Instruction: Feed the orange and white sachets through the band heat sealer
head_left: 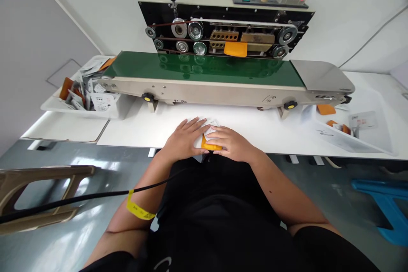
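At the front edge of the white table lies a small orange pouch (211, 145) with white printed paper (210, 129) at its upper side. My left hand (186, 139) rests at its left, fingers spread and lying flat, with fingertips reaching the paper and the thumb by the pouch's lower edge. From the right, my right hand (234, 143) covers part of the pouch, its fingers bent over the top and its thumb at the lower edge. Both hands partly hide the pouch and paper.
Behind my hands stands a band sealing machine (228, 12) with a green conveyor belt (204, 70); an orange pouch (236, 49) sits in its sealing section. A left bin (119, 108) holds several packets, and a right bin (350, 140) some pouches. A black cable (95, 196) crosses my left arm.
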Action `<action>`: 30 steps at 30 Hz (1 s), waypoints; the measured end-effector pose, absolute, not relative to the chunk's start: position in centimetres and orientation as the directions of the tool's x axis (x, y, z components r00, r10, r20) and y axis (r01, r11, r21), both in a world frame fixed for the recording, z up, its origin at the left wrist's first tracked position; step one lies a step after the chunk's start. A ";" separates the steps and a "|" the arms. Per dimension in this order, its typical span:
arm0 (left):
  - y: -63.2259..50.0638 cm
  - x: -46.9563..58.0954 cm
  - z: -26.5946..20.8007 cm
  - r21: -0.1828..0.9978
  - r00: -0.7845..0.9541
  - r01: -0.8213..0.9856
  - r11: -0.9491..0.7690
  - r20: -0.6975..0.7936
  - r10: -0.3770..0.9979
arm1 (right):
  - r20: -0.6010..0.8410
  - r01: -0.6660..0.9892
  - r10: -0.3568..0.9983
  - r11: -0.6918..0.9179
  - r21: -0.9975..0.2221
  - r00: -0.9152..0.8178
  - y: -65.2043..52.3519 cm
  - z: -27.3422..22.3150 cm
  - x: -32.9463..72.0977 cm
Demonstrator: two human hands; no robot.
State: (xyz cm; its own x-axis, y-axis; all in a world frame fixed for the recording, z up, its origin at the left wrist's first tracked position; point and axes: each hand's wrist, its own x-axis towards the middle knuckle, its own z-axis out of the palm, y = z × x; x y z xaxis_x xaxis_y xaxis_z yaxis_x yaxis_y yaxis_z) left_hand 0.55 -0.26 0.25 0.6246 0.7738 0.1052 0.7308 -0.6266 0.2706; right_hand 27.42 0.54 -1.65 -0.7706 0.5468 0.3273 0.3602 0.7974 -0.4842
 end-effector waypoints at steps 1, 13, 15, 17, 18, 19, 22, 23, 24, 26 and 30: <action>-0.3 0.6 0.3 0.263 0.626 0.731 -0.629 0.108 0.772 | 0.365 0.340 0.555 0.792 -0.508 -0.747 0.5 -1.7 27.4; -0.3 0.6 -0.3 0.291 0.569 0.753 -0.590 0.162 0.806 | 0.593 0.324 0.703 0.710 -0.626 -0.394 0.8 -0.8 28.5; -0.4 0.7 -0.3 0.285 0.562 0.757 -0.587 0.173 0.809 | 0.625 0.337 0.717 0.697 -0.633 -0.308 0.7 -0.9 28.6; -0.5 0.7 -0.3 0.278 0.561 0.760 -0.587 0.176 0.809 | 0.640 0.342 0.729 0.682 -0.647 -0.242 0.6 -1.0 28.7; -0.5 0.7 -0.2 0.275 0.560 0.761 -0.588 0.177 0.809 | 0.640 0.342 0.739 0.669 -0.660 -0.210 0.5 -1.0 28.7; -0.5 0.7 -0.2 0.274 0.560 0.761 -0.588 0.179 0.809 | 0.637 0.343 0.752 0.651 -0.677 -0.170 0.4 -1.1 28.7; -0.5 0.6 -0.2 0.279 0.558 0.758 -0.589 0.190 0.808 | 0.612 0.337 0.790 0.568 -0.751 0.031 0.4 -1.3 28.7; -0.5 0.6 -0.2 0.282 0.559 0.756 -0.591 0.192 0.807 | 0.597 0.325 0.795 0.539 -0.777 0.106 0.4 -1.4 28.7; -0.5 0.6 -0.3 0.283 0.560 0.754 -0.593 0.193 0.805 | 0.578 0.309 0.798 0.513 -0.801 0.171 0.5 -1.5 28.6; -0.4 0.5 -0.3 0.284 0.565 0.748 -0.599 0.200 0.800 | 0.535 0.272 0.804 0.470 -0.839 0.261 0.7 -1.7 28.6; -0.4 0.5 -0.4 0.309 0.567 0.727 -0.613 0.232 0.790 | 0.404 0.253 0.863 0.335 -0.907 0.304 1.1 -2.3 28.7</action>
State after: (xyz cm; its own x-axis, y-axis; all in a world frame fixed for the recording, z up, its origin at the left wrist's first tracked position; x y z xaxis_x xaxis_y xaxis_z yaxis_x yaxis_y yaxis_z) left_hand 0.48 -0.42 -0.37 0.5674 0.7902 0.2316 0.7273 -0.6128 0.3091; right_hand 28.72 1.15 -2.33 0.3044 0.8628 0.4036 0.2531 0.3353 -0.9075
